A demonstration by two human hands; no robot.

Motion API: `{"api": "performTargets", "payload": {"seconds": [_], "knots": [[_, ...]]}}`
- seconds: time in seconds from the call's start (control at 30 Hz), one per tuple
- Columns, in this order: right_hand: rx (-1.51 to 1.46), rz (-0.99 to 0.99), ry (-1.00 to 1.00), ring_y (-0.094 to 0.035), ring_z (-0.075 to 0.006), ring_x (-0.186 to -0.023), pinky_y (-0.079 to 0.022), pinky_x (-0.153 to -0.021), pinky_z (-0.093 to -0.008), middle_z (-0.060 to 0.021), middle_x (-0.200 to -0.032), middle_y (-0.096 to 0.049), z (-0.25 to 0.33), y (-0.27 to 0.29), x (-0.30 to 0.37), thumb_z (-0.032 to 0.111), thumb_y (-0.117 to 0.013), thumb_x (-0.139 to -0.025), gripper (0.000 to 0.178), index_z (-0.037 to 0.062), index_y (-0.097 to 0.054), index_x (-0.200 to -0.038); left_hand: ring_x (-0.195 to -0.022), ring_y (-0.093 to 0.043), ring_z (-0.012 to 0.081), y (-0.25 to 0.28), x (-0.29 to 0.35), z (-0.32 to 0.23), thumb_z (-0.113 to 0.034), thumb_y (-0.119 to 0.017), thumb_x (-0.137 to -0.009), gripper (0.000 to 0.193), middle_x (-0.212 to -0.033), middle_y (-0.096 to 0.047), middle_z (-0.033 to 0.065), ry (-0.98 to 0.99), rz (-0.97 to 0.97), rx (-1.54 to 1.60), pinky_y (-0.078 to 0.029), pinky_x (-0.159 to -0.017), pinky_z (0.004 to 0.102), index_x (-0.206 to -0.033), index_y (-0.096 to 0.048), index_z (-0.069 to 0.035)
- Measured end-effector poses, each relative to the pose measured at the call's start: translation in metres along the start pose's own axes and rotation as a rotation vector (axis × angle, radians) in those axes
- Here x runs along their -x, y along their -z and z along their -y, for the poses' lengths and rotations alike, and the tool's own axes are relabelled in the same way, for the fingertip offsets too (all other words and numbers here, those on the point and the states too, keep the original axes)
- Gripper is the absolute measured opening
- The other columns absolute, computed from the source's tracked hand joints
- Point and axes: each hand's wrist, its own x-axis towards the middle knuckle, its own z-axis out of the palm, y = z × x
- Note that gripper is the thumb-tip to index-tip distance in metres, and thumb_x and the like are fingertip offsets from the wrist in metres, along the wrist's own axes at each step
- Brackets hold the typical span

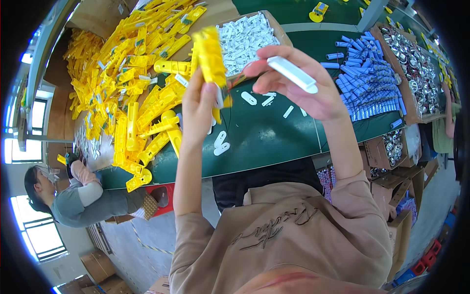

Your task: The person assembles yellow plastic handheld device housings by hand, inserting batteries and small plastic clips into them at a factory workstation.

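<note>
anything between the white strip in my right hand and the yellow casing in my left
Yes: fingers of the right hand beside the white strip, and thin wiring near the yellow casing.

Yellow housing (pixel 209 55): plastic is being shown, sheen is being lost in blur.
White cover (pixel 292 75): smooth plastic, light is being reflected softly along its face.
Yellow pile (pixel 132 125): moulded plastic, glossy highlights are being thrown back.
Small white parts (pixel 245 39): plastic look, satin finish is being presented.
Shallow box (pixel 280 32): matt cardboard is being shown.
Blue cylinders (pixel 363 85): smooth plastic-like skin, slight sheen is being given off.
Round cups (pixel 416 68): bright metallic finish, light is being mirrored.
Bench top (pixel 276 139): smooth green surface, faint glare is being picked up.
Shirt (pixel 313 240): matt cloth, soft creases are being formed.
</note>
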Motion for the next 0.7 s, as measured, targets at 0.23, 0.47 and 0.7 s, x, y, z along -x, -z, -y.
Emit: {"api": "performTargets", "payload": {"seconds": [0.23, 0.47, 0.7], "knots": [[0.365, 0.345, -0.441, -0.038, -0.0035, -0.05, -0.03, -0.046, -0.019, 0.0029, -0.059, -0.045, -0.013, 0.054, 0.0, 0.029, -0.049, -0.094, 0.031, 0.0045, -0.053, -0.075, -0.086, -0.054, 0.0105, -0.032, 0.038, 0.021, -0.019, -0.042, -0.096, 0.039, -0.101, -0.059, 0.0066, 0.087, 0.093, 0.083, -0.044, -0.069, 0.0217, -0.131, -0.041, 0.001], [-0.07, 0.469, -0.536, -0.024, -0.0034, -0.046, -0.02, -0.044, -0.0202, 0.0065, -0.052, -0.031, -0.026, 0.077, 0.002, 0.034, -0.046, -0.095, 0.034, 0.0071, -0.048, -0.074, -0.087, -0.054, 0.0133, -0.04, 0.044, 0.032, -0.022, -0.036, -0.098, 0.039, -0.1, -0.056, 0.007, 0.068, 0.124, 0.019, -0.044, -0.079, 0.0274, -0.127, -0.044, 0.002], [-0.182, 0.249, -0.539, -0.021, -0.0031, -0.045, -0.019, -0.043, -0.021, 0.0075, -0.052, -0.029, -0.045, 0.09, 0.015, 0.035, -0.044, -0.096, 0.034, 0.0093, -0.05, -0.074, -0.085, -0.055, 0.0234, -0.036, 0.047, 0.033, -0.008, -0.048, -0.09, 0.035, -0.096, -0.056, 0.0159, -0.15, 0.19, -0.534, -0.043, -0.077, 0.031, -0.123, -0.047, 0.004]]}}
